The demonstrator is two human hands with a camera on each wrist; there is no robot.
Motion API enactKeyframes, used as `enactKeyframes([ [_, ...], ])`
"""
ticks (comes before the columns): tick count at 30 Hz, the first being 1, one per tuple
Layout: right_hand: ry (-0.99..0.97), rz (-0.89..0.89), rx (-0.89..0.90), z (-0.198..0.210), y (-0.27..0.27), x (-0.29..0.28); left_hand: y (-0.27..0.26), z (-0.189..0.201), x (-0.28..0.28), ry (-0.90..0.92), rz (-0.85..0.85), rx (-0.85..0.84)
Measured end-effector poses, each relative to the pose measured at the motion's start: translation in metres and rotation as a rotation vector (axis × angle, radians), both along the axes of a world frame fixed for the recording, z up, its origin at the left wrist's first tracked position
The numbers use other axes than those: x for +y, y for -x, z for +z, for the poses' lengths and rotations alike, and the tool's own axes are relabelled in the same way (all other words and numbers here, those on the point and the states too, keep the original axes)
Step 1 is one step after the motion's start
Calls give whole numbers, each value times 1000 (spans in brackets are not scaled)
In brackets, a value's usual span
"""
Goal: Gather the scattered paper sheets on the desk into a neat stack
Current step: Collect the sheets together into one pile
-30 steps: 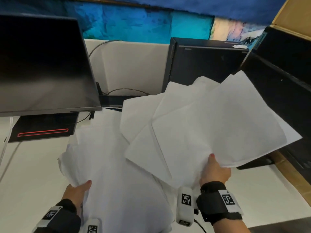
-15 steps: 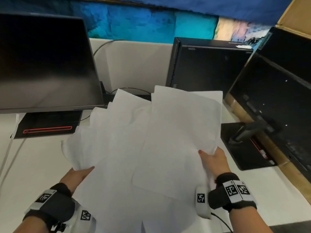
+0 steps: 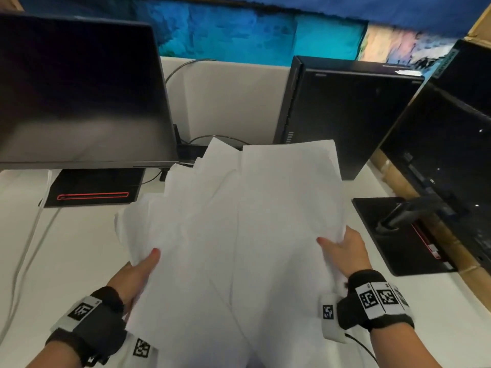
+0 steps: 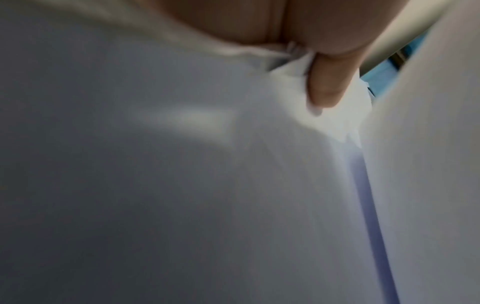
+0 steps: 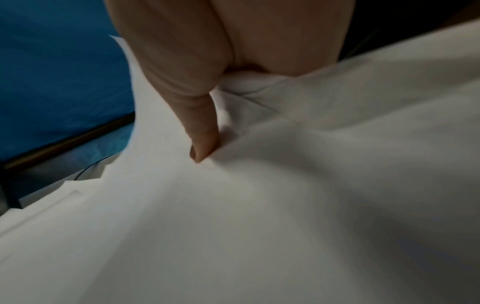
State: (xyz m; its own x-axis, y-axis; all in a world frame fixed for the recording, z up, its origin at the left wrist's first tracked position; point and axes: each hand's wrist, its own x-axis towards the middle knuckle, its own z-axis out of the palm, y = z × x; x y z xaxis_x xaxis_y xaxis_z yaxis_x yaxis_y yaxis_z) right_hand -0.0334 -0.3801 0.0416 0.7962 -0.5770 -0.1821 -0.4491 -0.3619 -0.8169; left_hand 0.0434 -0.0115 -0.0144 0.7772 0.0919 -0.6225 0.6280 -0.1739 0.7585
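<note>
At the bottom of the frame we are seeing both wrists in their tagged bands, and just above them the left hand (image 3: 135,274) and right hand (image 3: 345,251) are each gripping one side of the loose bundle of white paper sheets (image 3: 239,235). The left thumb is lying on top of the crumpled left edge; the wrist view is showing a finger under that edge, so it is pinching. The right thumb is pressing on top too, and the sheets are bunching under it where the fingers are curling beneath.

The bundle is filling the centre of the frame, held above the white desk (image 3: 66,248), its far corners fanning out unevenly towards the computer tower (image 3: 345,110) at upper right and the dark monitor (image 3: 79,88) at upper left.

We are judging that gathering is finished and squaring is in hand. The next move is calling for loosened grips and tapping the edges on the desk until they line up.
</note>
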Motion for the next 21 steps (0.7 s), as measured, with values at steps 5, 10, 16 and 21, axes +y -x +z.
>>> enactKeyframes([
  [5, 68, 119, -42, 8, -20, 13, 6, 4, -10, 79, -72, -28],
  [10, -131, 41, -87, -11, -34, 27, 12, 12, -18, -5, -261, -67],
  [16, -392, 4, 151, -66, -9, 18, 19, 4, -8, -22, -186, -63],
  [21, -435, 177, 256, -78, 9, 39, 20, -3, -6, -49, -93, -52],
])
